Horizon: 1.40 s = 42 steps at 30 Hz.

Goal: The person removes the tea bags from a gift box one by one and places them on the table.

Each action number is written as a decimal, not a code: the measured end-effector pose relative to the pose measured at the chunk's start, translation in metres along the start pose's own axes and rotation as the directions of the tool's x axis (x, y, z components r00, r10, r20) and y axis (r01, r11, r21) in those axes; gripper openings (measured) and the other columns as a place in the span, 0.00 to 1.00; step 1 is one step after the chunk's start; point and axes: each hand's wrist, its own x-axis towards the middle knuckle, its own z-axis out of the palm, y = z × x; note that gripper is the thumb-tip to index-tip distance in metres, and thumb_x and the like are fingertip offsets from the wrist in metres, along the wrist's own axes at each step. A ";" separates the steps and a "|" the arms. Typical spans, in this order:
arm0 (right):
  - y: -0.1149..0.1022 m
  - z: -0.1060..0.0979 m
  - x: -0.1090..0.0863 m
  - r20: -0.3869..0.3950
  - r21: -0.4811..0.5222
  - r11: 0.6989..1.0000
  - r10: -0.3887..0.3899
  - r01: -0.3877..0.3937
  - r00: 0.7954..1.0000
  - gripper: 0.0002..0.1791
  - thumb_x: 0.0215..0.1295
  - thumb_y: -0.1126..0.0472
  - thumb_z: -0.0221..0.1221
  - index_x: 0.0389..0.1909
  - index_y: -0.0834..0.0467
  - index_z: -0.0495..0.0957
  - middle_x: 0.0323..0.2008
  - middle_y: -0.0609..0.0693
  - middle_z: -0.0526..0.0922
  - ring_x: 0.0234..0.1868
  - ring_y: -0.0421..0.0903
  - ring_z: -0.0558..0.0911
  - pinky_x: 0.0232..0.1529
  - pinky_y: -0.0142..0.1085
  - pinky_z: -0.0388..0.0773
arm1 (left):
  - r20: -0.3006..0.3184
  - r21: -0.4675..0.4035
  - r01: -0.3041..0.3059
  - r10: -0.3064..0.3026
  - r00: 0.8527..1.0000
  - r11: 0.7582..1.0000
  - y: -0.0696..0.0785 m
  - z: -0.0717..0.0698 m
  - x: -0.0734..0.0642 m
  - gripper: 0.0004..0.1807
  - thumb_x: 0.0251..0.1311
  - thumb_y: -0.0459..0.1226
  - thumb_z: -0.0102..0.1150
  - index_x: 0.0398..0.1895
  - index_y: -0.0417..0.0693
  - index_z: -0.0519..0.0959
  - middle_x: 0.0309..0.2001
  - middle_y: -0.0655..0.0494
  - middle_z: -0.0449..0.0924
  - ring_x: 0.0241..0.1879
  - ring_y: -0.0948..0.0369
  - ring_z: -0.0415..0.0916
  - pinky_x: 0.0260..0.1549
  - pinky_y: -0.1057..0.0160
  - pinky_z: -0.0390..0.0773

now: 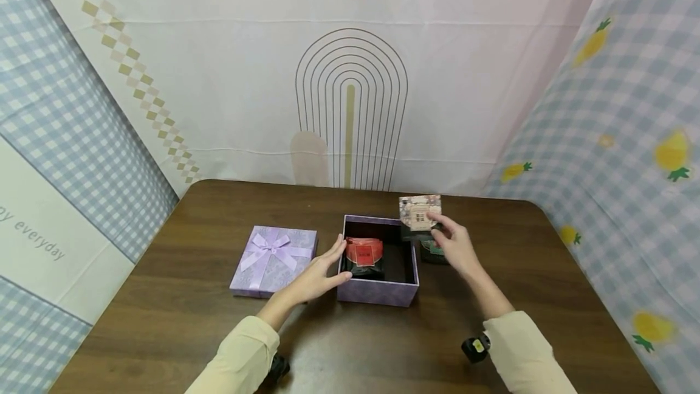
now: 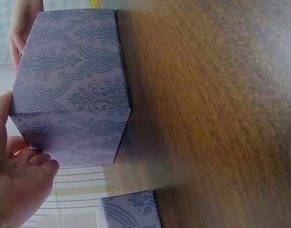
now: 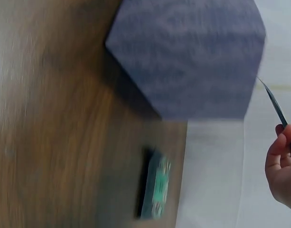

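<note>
Cloth (image 1: 235, 102) printed with thin arched lines fills the upper middle of the head view. Below it, a brown wooden tabletop (image 1: 372, 345) spans the lower part. A purple patterned box (image 1: 377, 292) stands uncovered just below the frame's centre. To its left lies a lilac lid (image 1: 276, 266) with a ribbon bow (image 1: 271, 246). At lower centre, the left hand (image 1: 312, 278) touches the box's left side, its grip loosely spread. Right of centre, the right hand (image 1: 456, 247) has its grip pinching a pale-topped packet (image 1: 420, 213) near the box's far right corner. A red-and-black packet (image 1: 364, 254) sits in the box's left part; a green-labelled packet (image 1: 432, 251), partly hidden, lies just right of the box.
</note>
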 end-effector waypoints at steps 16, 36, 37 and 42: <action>0.062 -0.077 -0.011 -0.199 -0.026 0.963 0.258 -0.269 0.945 0.19 0.62 0.71 0.48 0.54 0.71 0.70 0.32 0.36 0.76 0.20 0.32 0.71 0.21 0.28 0.70 | -0.049 -0.031 -0.151 0.149 0.988 0.988 -0.018 0.007 -0.002 0.41 0.63 0.53 0.46 0.69 0.36 0.49 0.71 0.41 0.40 0.67 0.47 0.48 0.64 0.52 0.54; 0.116 -0.092 -0.025 -0.101 -0.548 0.797 0.241 -0.256 0.965 0.17 0.60 0.69 0.48 0.48 0.73 0.73 0.50 0.73 0.72 0.54 0.70 0.68 0.51 0.58 0.65 | 0.010 0.013 0.019 -0.020 1.000 1.000 0.000 0.000 -0.002 0.39 0.60 0.41 0.55 0.68 0.34 0.50 0.70 0.42 0.39 0.67 0.49 0.47 0.63 0.49 0.53; 0.116 -0.092 -0.025 -0.097 -0.559 0.788 0.245 -0.256 0.965 0.17 0.60 0.69 0.47 0.48 0.73 0.73 0.50 0.73 0.72 0.53 0.70 0.67 0.51 0.59 0.65 | 0.011 0.013 0.019 -0.019 1.000 1.000 0.000 0.000 -0.002 0.39 0.60 0.42 0.55 0.68 0.34 0.50 0.70 0.42 0.39 0.67 0.49 0.47 0.63 0.49 0.53; 0.116 -0.092 -0.024 -0.077 -0.641 0.724 0.269 -0.254 0.960 0.18 0.60 0.68 0.46 0.49 0.68 0.74 0.52 0.72 0.71 0.51 0.72 0.68 0.42 0.60 0.68 | 0.008 0.011 0.018 -0.018 1.000 1.000 0.000 0.000 -0.001 0.39 0.60 0.42 0.54 0.68 0.34 0.50 0.70 0.43 0.39 0.67 0.49 0.47 0.63 0.49 0.53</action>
